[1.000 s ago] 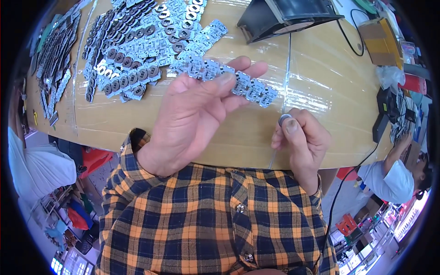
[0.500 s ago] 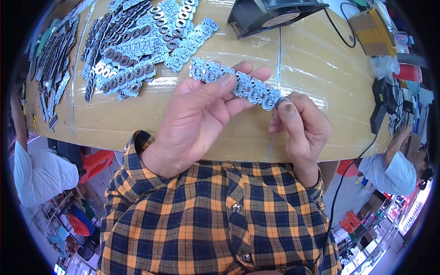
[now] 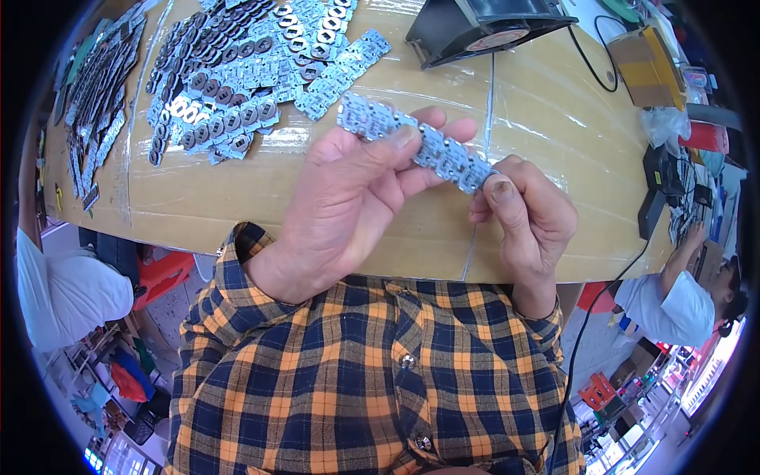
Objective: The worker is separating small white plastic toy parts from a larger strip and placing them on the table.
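Note:
A strip of joined small circuit boards (image 3: 447, 157) is held above the table, slanting down to the right. My left hand (image 3: 348, 186) grips it near its middle, thumb on top and fingers behind. At the strip's right end my right hand (image 3: 532, 212) is closed, thumb against the bent forefinger. A small greyish rounded edge shows between those fingertips, touching the last board; most of it is hidden. Beyond my left hand lies a pile of similar board strips (image 3: 233, 119), many with round dark or silvery parts on them. One bare strip (image 3: 344, 75) lies at the pile's right side.
A black fan (image 3: 487, 32) stands at the far side. Stacked strips (image 3: 99, 103) lie at the far left. On the right are a cardboard box (image 3: 645, 67), a clear plastic bag (image 3: 663, 127), a red container (image 3: 704, 136) and a black device with a cable (image 3: 657, 186). People sit on both sides.
The view has shifted slightly, so the table things appear a little displaced. The held strip has tilted a little in my hands. Both hands keep their grip.

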`<action>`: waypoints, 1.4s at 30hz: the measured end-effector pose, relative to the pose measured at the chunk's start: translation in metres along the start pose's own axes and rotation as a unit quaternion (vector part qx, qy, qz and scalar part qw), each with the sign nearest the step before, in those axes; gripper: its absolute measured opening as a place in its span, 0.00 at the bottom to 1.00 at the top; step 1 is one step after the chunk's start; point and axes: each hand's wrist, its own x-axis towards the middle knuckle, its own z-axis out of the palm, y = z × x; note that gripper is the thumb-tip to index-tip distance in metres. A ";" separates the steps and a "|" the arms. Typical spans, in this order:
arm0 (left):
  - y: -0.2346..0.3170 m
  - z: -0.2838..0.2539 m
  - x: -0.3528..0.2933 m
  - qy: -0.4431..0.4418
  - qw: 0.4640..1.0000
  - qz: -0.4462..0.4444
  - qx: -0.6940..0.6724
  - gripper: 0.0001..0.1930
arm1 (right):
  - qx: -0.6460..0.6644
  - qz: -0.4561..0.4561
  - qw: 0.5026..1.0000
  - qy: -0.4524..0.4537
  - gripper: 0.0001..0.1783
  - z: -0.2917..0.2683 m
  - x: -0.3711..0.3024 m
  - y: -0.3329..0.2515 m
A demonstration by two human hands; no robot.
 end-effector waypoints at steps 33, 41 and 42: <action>0.040 0.001 0.051 -0.143 0.861 -0.051 0.485 0.06 | -0.121 0.051 0.976 -0.171 0.12 -0.035 0.047 -0.007; 0.036 -0.006 0.051 -0.072 0.925 -0.122 0.353 0.07 | 0.391 0.281 0.872 -0.092 0.18 -0.022 0.047 0.024; 0.034 -0.008 0.049 -0.069 0.926 -0.123 0.351 0.07 | 0.311 0.273 0.908 -0.063 0.19 -0.021 0.048 0.022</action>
